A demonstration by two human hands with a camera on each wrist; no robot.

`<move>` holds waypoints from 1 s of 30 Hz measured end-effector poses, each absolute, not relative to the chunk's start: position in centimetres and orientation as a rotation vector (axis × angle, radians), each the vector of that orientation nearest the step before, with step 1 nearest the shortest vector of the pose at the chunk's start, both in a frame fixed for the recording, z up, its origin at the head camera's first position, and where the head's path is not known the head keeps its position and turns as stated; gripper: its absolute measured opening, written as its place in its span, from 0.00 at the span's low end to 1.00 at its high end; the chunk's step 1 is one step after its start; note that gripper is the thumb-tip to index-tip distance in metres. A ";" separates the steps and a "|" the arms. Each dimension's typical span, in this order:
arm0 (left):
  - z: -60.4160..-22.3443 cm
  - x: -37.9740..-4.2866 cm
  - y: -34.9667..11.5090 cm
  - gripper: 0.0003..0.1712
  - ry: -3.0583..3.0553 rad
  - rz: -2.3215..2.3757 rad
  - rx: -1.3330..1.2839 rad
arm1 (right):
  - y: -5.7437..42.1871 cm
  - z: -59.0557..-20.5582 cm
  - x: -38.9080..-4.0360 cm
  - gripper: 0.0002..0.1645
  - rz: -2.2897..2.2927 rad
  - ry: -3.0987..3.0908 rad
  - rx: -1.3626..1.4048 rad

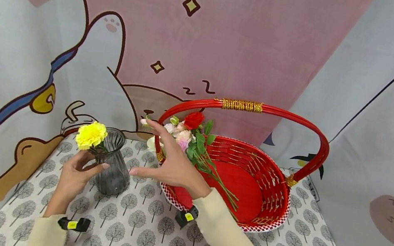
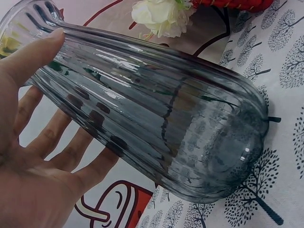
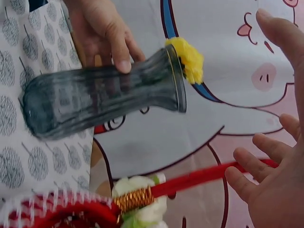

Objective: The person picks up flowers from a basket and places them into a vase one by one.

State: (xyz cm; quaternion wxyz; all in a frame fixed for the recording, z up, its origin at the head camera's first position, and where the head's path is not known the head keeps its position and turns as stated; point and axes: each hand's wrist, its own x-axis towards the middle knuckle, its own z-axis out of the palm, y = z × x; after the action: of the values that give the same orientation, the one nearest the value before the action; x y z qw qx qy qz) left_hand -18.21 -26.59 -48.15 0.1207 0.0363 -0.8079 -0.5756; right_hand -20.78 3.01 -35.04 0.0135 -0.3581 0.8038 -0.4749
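Note:
A ribbed grey glass vase (image 1: 112, 178) stands on the tablecloth at left, with a yellow carnation (image 1: 91, 135) leaning out over its rim. My left hand (image 1: 74, 177) holds the vase around its neck. In the left wrist view, the thumb lies on the near side of the glass (image 2: 156, 109) and the fingers curve behind it. My right hand (image 1: 177, 166) is spread wide in the air to the right of the vase, over the basket's left edge, and holds nothing. The right wrist view shows its fingers (image 3: 244, 164) apart from the vase (image 3: 90, 97).
A red woven basket (image 1: 263, 216) with a tall arched handle (image 1: 296, 119) stands at right. Several stemmed flowers lie across its left side, among them a red rose (image 1: 194, 120) and a pale purple bloom (image 1: 182, 144). Printed curtains (image 1: 207, 49) hang behind the tree-patterned tablecloth (image 1: 147, 238).

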 end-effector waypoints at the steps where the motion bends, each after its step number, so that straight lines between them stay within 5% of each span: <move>1: -48.2 -18.2 -26.6 0.31 -2.359 -1.689 0.104 | 3.4 -35.1 -20.9 0.65 -1.485 2.505 -1.104; 12: -48.1 -18.1 -26.7 0.24 -2.370 -1.714 0.131 | 7.4 -35.6 -21.5 0.61 -1.473 2.554 -1.087; 30: -48.1 -18.1 -26.7 0.27 -2.365 -1.720 0.120 | 15.4 -37.7 -24.1 0.53 -1.354 2.631 -0.692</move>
State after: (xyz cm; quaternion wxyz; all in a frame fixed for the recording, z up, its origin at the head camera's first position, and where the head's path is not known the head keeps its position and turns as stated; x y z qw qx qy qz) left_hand -18.14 -26.72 -48.14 0.1071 0.0408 -0.8034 -0.5843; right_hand -24.07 15.37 -37.73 0.0515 -0.2273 0.8647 -0.4449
